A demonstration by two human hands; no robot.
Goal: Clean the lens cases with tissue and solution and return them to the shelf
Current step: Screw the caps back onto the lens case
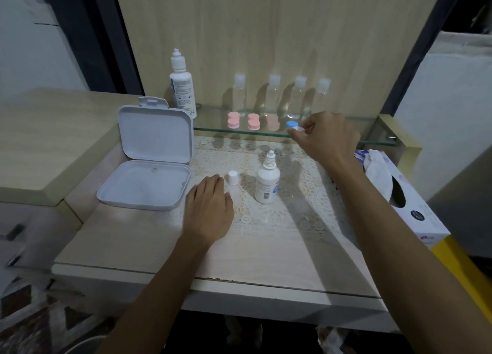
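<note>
While hands (326, 135) hover — four lens cases (233, 120); four clear bottles (239, 94).

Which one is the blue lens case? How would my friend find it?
Look at the glass shelf along the wooden back wall. A row of little round lens cases sits on its front edge, below the clear bottles. The blue lens case is at the right end, pinched by the right hand; it alone has a blue cap, while the others are pink.

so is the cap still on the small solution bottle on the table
No, the small solution bottle stands with its nozzle bare, and the white cap sits on the table beside it, near the left hand.
</note>
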